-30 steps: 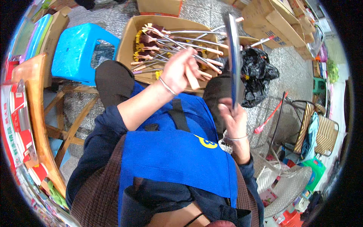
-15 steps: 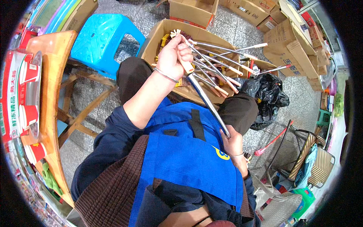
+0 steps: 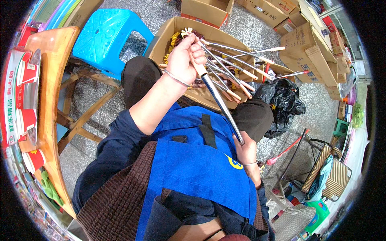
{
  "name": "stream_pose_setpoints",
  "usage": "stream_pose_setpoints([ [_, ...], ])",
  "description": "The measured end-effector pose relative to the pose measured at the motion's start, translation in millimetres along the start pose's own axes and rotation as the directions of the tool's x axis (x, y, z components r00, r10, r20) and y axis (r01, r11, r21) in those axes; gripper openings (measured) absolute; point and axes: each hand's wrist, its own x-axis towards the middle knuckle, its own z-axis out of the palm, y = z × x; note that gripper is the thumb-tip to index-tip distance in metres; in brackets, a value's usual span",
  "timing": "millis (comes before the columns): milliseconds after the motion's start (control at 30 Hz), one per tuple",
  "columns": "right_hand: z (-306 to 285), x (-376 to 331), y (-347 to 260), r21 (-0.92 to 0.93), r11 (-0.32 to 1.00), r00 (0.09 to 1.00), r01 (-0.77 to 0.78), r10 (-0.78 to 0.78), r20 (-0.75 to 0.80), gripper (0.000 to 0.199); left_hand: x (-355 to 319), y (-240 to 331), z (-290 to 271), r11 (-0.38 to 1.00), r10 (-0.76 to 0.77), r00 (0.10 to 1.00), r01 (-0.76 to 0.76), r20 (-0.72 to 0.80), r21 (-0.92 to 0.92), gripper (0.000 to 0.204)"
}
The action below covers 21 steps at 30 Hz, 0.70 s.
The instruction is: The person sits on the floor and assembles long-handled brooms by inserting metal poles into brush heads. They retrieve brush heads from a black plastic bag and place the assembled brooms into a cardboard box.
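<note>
My left hand [image 3: 183, 60] is closed around a pale tan handle piece [image 3: 199, 70] above the open box. A shiny metal tube [image 3: 221, 102] runs from that piece down toward my lap, its upper end meeting the tan piece. My right hand [image 3: 246, 152] grips the tube's lower end beside the blue apron [image 3: 201, 164]. Just past my left fingers shows a cream, pronged tip [image 3: 186, 32]; whether it belongs to the held piece cannot be made out. In the cardboard box [image 3: 163, 38] lie several metal rods with pale ends [image 3: 237, 64] and yellow-and-brown bristles [image 3: 175, 40].
A blue plastic stool [image 3: 102, 38] stands at the far left, near a wooden table [image 3: 50, 44] with red-and-white packaging [image 3: 20, 96]. A black plastic bag [image 3: 281, 106] lies right of my knee. Cardboard cartons [image 3: 307, 52] and a folded striped chair [image 3: 331, 178] are at the right.
The gap between the tan piece and the metal tube has closed, so they now meet end to end. Both hands keep their grips with little shift.
</note>
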Motion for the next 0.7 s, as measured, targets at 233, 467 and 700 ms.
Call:
stream_pose_setpoints([
  [233,2,2,6,-0.084,0.995,0.998,-0.055,0.058,0.032,0.013,-5,-2,1,0.987,0.105,0.994,-0.105,0.003,0.123,0.016],
  [467,-3,4,4,-0.185,0.980,0.997,-0.073,0.074,-0.002,0.018,-8,-7,7,0.930,0.261,0.965,-0.259,0.027,0.259,0.014],
  [700,-9,6,-1,0.007,0.995,0.985,-0.099,0.098,0.143,0.007,-17,-16,23,0.873,0.387,0.912,-0.410,0.139,0.263,0.014],
])
